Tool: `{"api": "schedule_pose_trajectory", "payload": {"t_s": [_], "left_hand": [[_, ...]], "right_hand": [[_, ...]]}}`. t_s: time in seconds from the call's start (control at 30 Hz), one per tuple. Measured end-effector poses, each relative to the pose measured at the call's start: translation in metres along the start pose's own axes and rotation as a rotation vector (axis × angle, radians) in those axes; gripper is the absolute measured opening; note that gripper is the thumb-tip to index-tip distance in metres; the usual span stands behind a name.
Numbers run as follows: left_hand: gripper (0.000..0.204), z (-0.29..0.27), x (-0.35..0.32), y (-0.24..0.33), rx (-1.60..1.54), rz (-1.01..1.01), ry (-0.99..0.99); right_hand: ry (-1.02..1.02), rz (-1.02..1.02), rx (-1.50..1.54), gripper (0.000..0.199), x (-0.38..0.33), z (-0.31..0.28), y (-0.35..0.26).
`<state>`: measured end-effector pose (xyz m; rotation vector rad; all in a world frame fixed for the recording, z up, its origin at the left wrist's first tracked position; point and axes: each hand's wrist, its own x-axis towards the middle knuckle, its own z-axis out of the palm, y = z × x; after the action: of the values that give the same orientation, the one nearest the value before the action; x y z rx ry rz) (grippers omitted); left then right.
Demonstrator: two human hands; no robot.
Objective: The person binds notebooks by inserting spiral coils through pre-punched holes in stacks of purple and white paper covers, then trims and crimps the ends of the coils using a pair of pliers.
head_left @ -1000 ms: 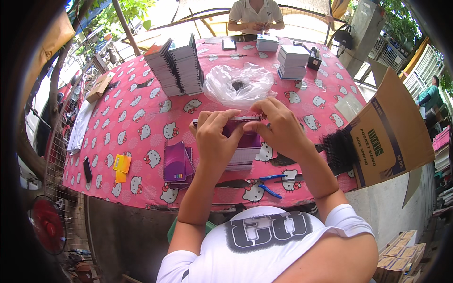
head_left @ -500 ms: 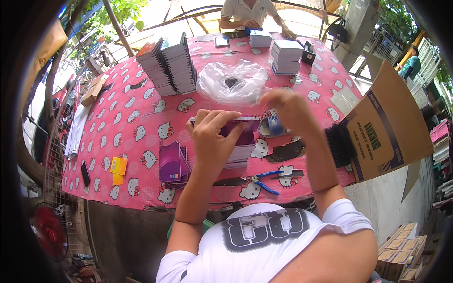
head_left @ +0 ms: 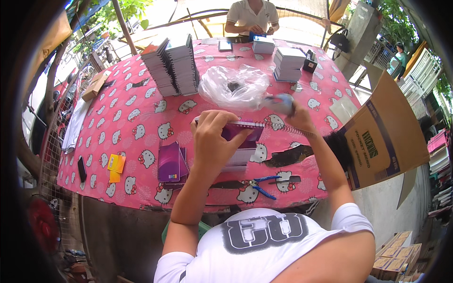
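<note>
My left hand [head_left: 214, 137] grips a purple spiral notebook [head_left: 240, 131] by its left part, just above a low stack of loose sheets [head_left: 238, 159] on the pink patterned tablecloth [head_left: 137, 118]. A metal spiral wire [head_left: 290, 131] sticks out of the notebook's top edge toward the right. My right hand [head_left: 295, 113] is raised at the wire's far end, its fingers closed on it; a blurred grey-blue patch shows at the fingertips.
A clear plastic bag [head_left: 233, 87] lies beyond the hands. Behind it stand rows of notebooks [head_left: 172, 68] and white stacks [head_left: 289, 63]. Purple covers [head_left: 170, 162] lie left, blue-handled pliers [head_left: 262, 185] near the front edge, a cardboard box [head_left: 382, 137] right. A person [head_left: 250, 16] works opposite.
My right hand has moved away from the notebook to the right and up, drawing the spiral wire out along the top edge. My left hand still holds the notebook.
</note>
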<state>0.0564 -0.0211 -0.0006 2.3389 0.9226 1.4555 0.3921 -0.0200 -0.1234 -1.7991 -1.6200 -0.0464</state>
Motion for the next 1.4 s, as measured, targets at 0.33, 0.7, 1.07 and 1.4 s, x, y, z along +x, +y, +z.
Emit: {"api": "schedule_pose_trajectory", "payload": {"t_s": [0.33, 0.7, 1.07, 1.4], "left_hand": [[0.034, 0.002, 0.005, 0.003, 0.011, -0.01, -0.003], [0.033, -0.014, -0.012, -0.015, -0.321, -0.271, 0.142], [0.049, -0.012, -0.032, -0.039, -0.926, -0.577, 0.232], [0.018, -0.013, -0.01, -0.025, -0.929, -0.313, 0.243]], "right_hand": [[-0.556, -0.281, 1.459, 0.035, 0.05, -0.077, -0.108], [-0.479, -0.138, 0.85, 0.038, 0.054, -0.065, -0.157], [-0.412, -0.238, 0.52, 0.036, 0.065, -0.048, -0.176], [-0.278, 0.121, -0.419, 0.04, -0.083, 0.052, 0.001]]}}
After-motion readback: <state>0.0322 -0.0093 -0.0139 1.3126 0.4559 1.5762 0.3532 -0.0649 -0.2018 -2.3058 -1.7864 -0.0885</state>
